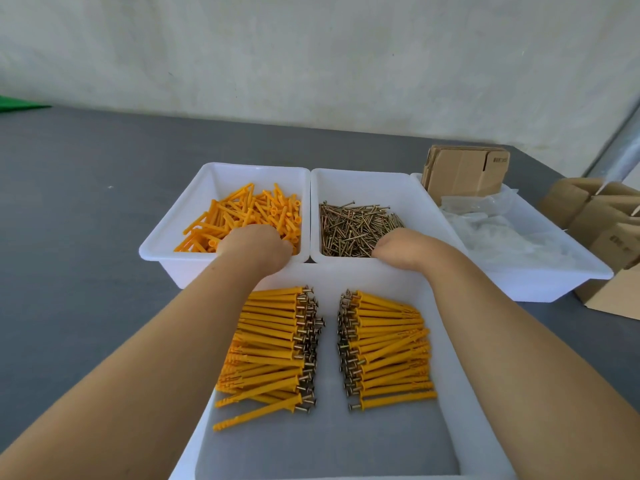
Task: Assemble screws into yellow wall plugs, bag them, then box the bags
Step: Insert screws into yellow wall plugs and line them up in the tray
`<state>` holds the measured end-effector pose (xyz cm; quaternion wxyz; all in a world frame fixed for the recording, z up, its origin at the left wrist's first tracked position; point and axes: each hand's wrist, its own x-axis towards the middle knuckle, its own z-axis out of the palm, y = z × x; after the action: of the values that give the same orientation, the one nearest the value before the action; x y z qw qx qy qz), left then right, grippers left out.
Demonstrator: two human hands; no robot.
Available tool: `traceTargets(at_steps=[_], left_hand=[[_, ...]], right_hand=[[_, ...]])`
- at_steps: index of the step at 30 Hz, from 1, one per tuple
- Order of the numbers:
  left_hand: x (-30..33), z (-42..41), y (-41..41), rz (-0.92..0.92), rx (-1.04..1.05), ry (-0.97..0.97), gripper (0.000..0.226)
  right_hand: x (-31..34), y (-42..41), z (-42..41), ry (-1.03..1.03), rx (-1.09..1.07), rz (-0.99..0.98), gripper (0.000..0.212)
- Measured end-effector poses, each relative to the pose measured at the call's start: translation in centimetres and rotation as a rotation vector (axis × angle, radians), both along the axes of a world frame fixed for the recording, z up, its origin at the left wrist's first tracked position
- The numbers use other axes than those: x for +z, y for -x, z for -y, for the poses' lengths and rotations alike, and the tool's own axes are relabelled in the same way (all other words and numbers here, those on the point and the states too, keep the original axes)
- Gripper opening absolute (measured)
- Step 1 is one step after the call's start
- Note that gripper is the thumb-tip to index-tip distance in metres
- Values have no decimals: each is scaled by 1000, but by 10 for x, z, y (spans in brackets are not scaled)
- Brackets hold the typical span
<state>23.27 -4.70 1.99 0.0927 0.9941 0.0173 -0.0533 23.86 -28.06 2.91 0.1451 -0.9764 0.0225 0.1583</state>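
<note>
My left hand (254, 245) is down in the left white bin (173, 233) of loose yellow wall plugs (242, 213). Its fingers curl into the near end of the pile and the fingertips are hidden. My right hand (401, 245) is in the middle white bin (367, 180), fingers curled down into the brass screws (349, 230), with its fingertips buried too. The big white tray (450, 382) in front of me holds two stacks of assembled plugs with screws (273, 344), and in both stacks the screw heads face the middle.
A third white bin (554, 271) at the right holds clear plastic bags (502, 230) and flat cardboard boxes (464, 171). More cardboard boxes (602, 230) stand at the far right on the grey table (86, 202). A wall rises behind.
</note>
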Motion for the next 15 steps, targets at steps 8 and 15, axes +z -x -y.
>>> traceTargets(at_steps=[8,15], left_hand=[[13,-5,1,242,93,118,48],[11,4,12,840,-105,652,33]], right_hand=[[4,4,0,-145,-92,87,30],[-9,8,3,-256,-157,365,20]])
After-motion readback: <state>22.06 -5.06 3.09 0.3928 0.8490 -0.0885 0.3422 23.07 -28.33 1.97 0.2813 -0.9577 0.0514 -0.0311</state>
